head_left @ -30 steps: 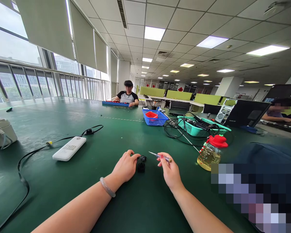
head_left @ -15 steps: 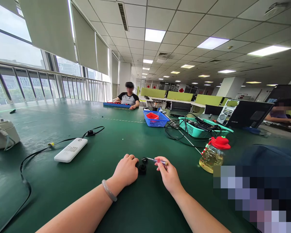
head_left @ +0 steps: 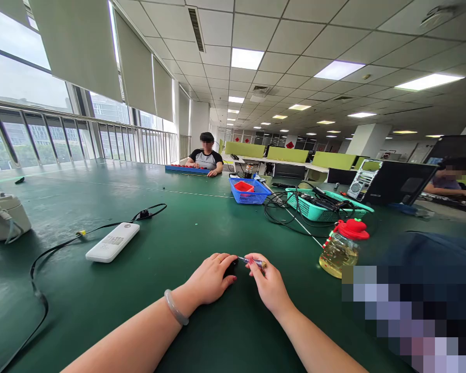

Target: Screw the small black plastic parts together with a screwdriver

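Observation:
My left hand (head_left: 213, 278), with a grey bangle on the wrist, curls its fingers and thumb around a small black part (head_left: 231, 267) on the green table. Most of that part is hidden by the fingers, so its kind cannot be made out. Just to the right, my right hand (head_left: 270, 285) is closed on a small screwdriver (head_left: 259, 263) with a clear handle. The screwdriver's thin metal shaft points left, its tip close to the black part; whether they touch cannot be told.
A white power bank (head_left: 113, 242) and a black cable (head_left: 46, 254) lie to the left. Farther right stand a jar with a red lid (head_left: 339, 254), a turquoise basket (head_left: 310, 208) of cables and a blue basket (head_left: 252, 197). Across the table sits a person (head_left: 206, 157) with a blue tray.
My left hand has moved right and closed over the black parts, which lay uncovered beside it before. The screwdriver in my right hand has shifted slightly down and left.

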Motion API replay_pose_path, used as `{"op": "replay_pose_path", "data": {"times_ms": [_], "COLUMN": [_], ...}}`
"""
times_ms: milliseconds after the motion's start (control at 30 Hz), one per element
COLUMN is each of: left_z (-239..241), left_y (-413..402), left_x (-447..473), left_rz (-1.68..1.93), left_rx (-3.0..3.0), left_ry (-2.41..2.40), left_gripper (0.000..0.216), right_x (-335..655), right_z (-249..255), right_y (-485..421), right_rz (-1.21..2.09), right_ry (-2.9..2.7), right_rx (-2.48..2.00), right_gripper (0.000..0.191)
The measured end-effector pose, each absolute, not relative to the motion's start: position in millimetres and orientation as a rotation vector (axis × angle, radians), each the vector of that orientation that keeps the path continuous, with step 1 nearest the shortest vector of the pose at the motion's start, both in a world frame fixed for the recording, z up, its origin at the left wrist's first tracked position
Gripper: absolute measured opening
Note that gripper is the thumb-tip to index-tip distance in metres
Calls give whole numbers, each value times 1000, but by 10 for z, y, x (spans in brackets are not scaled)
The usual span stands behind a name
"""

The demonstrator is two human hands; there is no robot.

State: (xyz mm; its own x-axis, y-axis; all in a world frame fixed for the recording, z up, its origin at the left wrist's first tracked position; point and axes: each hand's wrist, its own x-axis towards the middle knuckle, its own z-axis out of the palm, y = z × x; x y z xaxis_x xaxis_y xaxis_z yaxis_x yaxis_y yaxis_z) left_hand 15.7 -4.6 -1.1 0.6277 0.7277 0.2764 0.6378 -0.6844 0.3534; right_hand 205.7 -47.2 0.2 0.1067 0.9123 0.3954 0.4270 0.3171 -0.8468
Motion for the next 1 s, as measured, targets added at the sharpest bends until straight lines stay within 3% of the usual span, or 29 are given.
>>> {"op": "replay_pose_path", "data": {"times_ms": [1000], "left_z": [22], "left_y": [-45], "left_x": [144], "left_rz": [562], "left_rx": [2605], "left_ry": [1108], "left_gripper": [46], "right_x": [2055], "right_z": [24], "right_y": [-488], "right_rz": [586], "right_ry": [-1510], "right_rx": [-1297], "right_gripper": [40]}}
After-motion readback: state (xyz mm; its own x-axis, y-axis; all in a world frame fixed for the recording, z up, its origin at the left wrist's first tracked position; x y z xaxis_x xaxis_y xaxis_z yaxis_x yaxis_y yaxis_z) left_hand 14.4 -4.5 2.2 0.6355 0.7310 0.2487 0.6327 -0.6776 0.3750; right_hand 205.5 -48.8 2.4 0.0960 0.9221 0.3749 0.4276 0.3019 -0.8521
